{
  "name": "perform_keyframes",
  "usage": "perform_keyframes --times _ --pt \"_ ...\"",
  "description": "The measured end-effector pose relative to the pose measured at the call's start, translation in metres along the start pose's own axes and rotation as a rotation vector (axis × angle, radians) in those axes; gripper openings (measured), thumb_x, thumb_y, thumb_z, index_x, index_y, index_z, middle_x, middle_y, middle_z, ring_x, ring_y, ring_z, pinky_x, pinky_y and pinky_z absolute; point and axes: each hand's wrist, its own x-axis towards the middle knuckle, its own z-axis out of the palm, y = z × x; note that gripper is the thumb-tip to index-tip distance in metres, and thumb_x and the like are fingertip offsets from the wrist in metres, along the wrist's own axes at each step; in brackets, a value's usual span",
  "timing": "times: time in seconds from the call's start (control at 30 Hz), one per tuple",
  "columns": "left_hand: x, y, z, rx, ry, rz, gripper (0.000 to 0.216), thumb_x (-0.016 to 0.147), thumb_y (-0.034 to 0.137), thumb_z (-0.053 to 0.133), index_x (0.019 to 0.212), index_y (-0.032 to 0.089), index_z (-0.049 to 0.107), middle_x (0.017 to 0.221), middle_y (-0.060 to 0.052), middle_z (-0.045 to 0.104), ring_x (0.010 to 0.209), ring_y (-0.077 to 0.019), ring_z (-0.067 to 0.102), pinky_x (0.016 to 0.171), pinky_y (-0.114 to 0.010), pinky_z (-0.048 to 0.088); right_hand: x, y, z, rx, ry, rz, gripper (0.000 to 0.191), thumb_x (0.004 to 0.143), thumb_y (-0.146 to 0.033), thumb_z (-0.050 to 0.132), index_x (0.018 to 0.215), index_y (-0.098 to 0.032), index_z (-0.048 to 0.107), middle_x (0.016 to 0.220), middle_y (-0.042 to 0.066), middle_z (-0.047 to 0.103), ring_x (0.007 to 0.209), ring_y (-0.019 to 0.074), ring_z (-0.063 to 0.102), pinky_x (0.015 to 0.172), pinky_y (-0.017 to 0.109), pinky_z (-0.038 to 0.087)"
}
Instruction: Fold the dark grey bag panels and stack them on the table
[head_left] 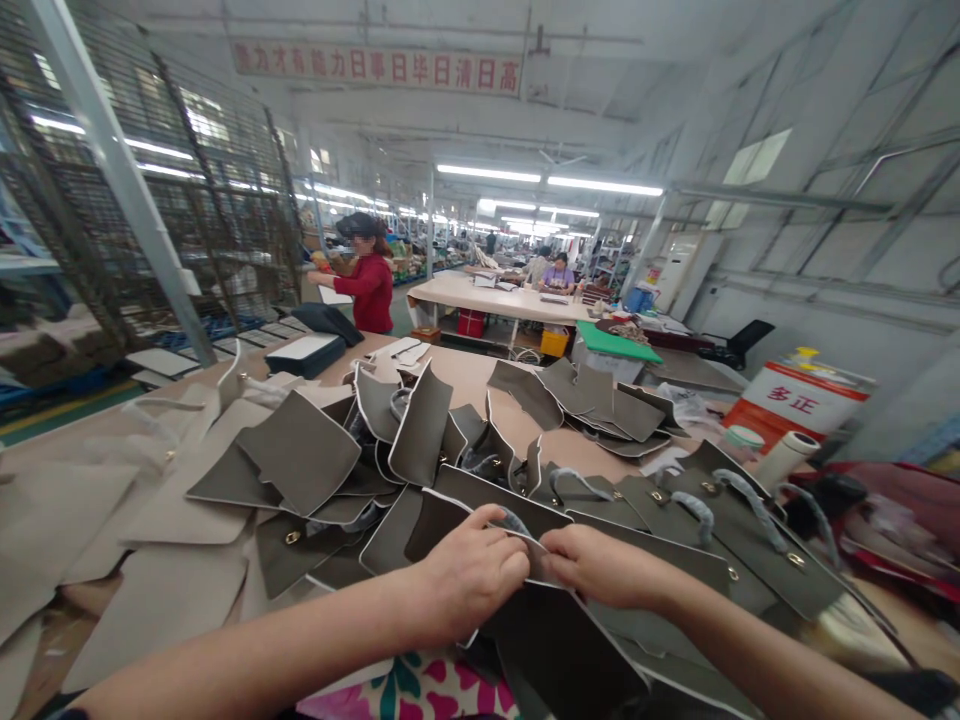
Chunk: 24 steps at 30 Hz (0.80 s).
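In the head view, my left hand (480,572) is closed on the near edge of a grey-brown bag panel (562,650). My right hand (596,565) pinches the same panel's edge a little to the right. A plastic-wrapped handle (514,522) shows just beyond my left fingertips. The panel has pale edges and bends down toward me, its dark side facing up. Around my hands lie similar panels, some with wrapped handles (694,515) and gold-coloured metal fittings (795,561). Both sets of fingertips are partly hidden.
Beige panels (180,600) cover the table's left side. A loose heap of dark panels (300,455) stands ahead. At right are a white bottle (784,460) and a red-and-white container (795,400). A person in red (371,290) stands beyond the table.
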Motion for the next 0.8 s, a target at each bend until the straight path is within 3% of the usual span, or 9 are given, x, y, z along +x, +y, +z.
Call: perform_keyframes --times 0.1,0.2,0.33,0.5,0.67,0.8 --pt "0.002 0.002 -0.005 -0.080 -0.036 0.025 0.010 0.083 0.013 0.038 0.079 0.018 0.046 0.086 -0.002 0.061 0.080 -0.0117 0.054 0.102 -0.036 0.018 0.008 0.015 0.001 -0.142 0.079 0.027 0.021 0.080 -0.021 0.041 0.066 -0.015 0.056 0.058 0.000 0.053 0.053 0.0099 0.043 0.048 0.020 0.026" --pt "0.002 0.003 -0.011 -0.150 -0.109 0.051 0.008 0.083 0.016 0.040 0.078 0.019 0.047 0.072 0.002 0.059 0.072 -0.0110 0.053 0.105 -0.037 0.014 0.016 0.029 -0.001 -0.239 0.130 0.034 0.017 0.079 -0.020 0.044 0.071 -0.016 0.059 0.065 0.001 0.058 0.059 0.0120 0.048 0.052 0.021 0.028" --pt "0.000 0.003 -0.014 -0.139 -0.125 0.075 0.010 0.084 0.016 0.039 0.078 0.019 0.047 0.068 0.004 0.056 0.070 -0.0110 0.051 0.104 -0.038 0.013 0.019 0.024 -0.006 -0.186 0.039 -0.041 0.017 0.078 -0.020 0.045 0.080 -0.018 0.061 0.074 0.002 0.063 0.067 0.0140 0.053 0.057 0.021 0.034" --pt "-0.002 0.007 -0.008 0.005 -0.041 0.126 0.010 0.082 0.019 0.044 0.072 0.018 0.046 0.068 0.002 0.055 0.073 -0.0130 0.047 0.089 -0.034 0.029 0.023 -0.005 0.001 -0.026 -0.124 -0.254 0.027 0.076 -0.016 0.043 0.098 -0.018 0.059 0.093 0.004 0.063 0.080 0.0157 0.056 0.066 0.021 0.039" --pt "-0.002 0.020 -0.005 0.116 0.103 0.263 0.016 0.083 0.018 0.039 0.071 0.016 0.049 0.062 0.001 0.049 0.063 -0.0138 0.042 0.073 -0.033 0.033 0.044 -0.009 0.018 0.047 -0.189 -0.317 0.018 0.074 -0.023 0.047 0.080 -0.015 0.062 0.072 -0.002 0.060 0.068 0.0133 0.053 0.059 0.019 0.037" --pt "-0.005 0.026 -0.008 0.113 0.133 0.219 0.016 0.082 0.019 0.039 0.069 0.015 0.049 0.059 0.001 0.046 0.057 -0.0125 0.039 0.065 -0.032 0.033 0.063 -0.001 0.021 0.123 -0.167 -0.237 0.018 0.073 -0.020 0.044 0.071 -0.013 0.061 0.061 -0.004 0.052 0.060 0.0096 0.046 0.054 0.018 0.034"
